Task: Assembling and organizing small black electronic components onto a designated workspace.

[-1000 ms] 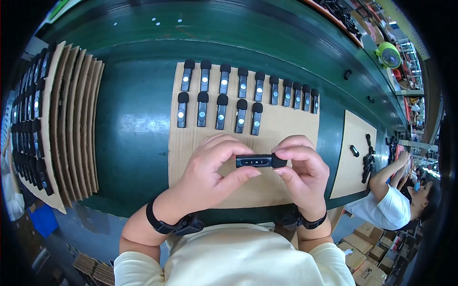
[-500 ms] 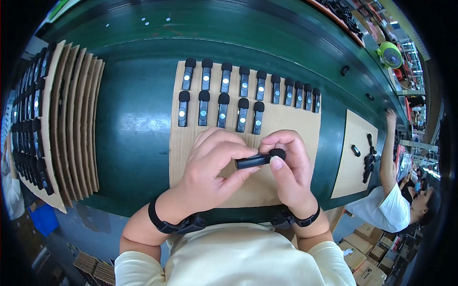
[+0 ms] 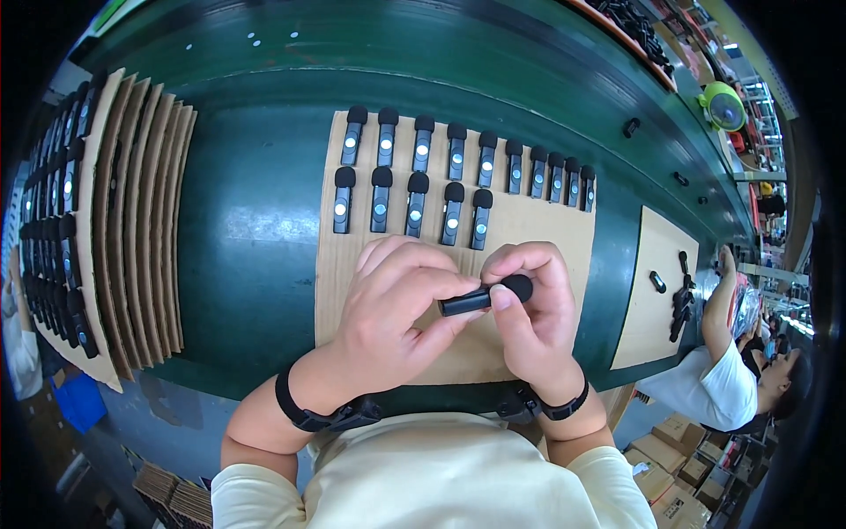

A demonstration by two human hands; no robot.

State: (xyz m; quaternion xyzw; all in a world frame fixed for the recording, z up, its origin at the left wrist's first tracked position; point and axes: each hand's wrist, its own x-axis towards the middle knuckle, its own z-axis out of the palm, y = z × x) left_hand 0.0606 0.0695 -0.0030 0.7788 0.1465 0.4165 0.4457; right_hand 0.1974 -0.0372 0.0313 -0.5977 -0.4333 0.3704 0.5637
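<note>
Between my two hands, above a flat cardboard sheet (image 3: pixel 423 361), is a small black clip-on microphone (image 3: pixel 460 303) with a round foam windscreen (image 3: pixel 520 287). My left hand (image 3: pixel 374 309) pinches the plain end of its body with thumb and fingers. At the other end, my right hand (image 3: pixel 539 317) grips by the foam, its thumb pressed where foam and body meet. Beyond my hands, similar microphones stand in two rows on the sheet: a full back row (image 3: pixel 423 145) and a shorter second row (image 3: pixel 416 204) at the left. Most show a lit round spot.
At left, several upright cardboard sheets (image 3: pixel 145 220) lean together, the outermost covered with microphones (image 3: pixel 66 185). To the right, another sheet (image 3: pixel 652 300) carries loose black pieces (image 3: pixel 683 304); a co-worker's arm (image 3: pixel 718 304) is beside it. A green fan (image 3: pixel 723 106) stands far right.
The right thumb has shifted slightly on the microphone; both hands keep hold. The co-worker's hand has drawn back, exposing a black piece on the green surface. White dots at the back moved left.
</note>
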